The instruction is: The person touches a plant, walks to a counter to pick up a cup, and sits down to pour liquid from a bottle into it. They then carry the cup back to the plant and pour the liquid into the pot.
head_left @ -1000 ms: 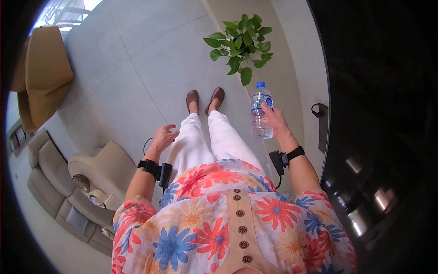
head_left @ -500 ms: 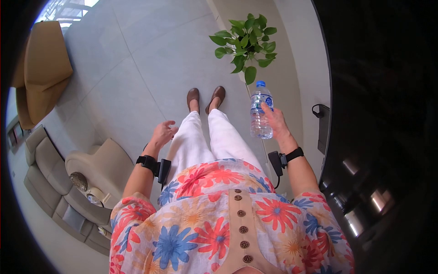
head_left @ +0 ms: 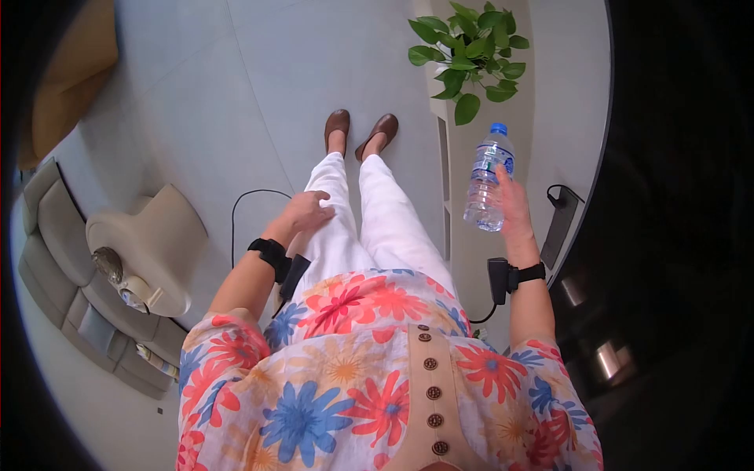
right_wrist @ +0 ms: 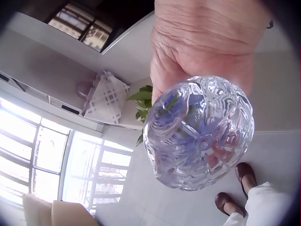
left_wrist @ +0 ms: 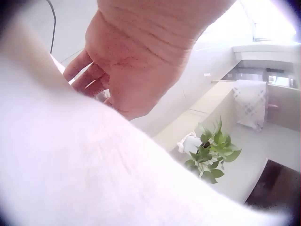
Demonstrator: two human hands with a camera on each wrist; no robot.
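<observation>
And it's a clear plastic bottle (head_left: 481,206), held in the right hand (head_left: 515,208) at two o'clock in the head view! The blue cap (head_left: 498,128) is fitted, pointed just past twelve; a blue-marked label (head_left: 483,163) is wrapped round, and the ridged base (right_wrist: 202,141) is shown to the right wrist camera.

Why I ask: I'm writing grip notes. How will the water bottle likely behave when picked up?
The bottle looks like thin, ridged plastic, so it would probably flex under a squeeze. Being round, it might roll if laid on its side. No water line shows clearly, so its weight is uncertain.
</observation>
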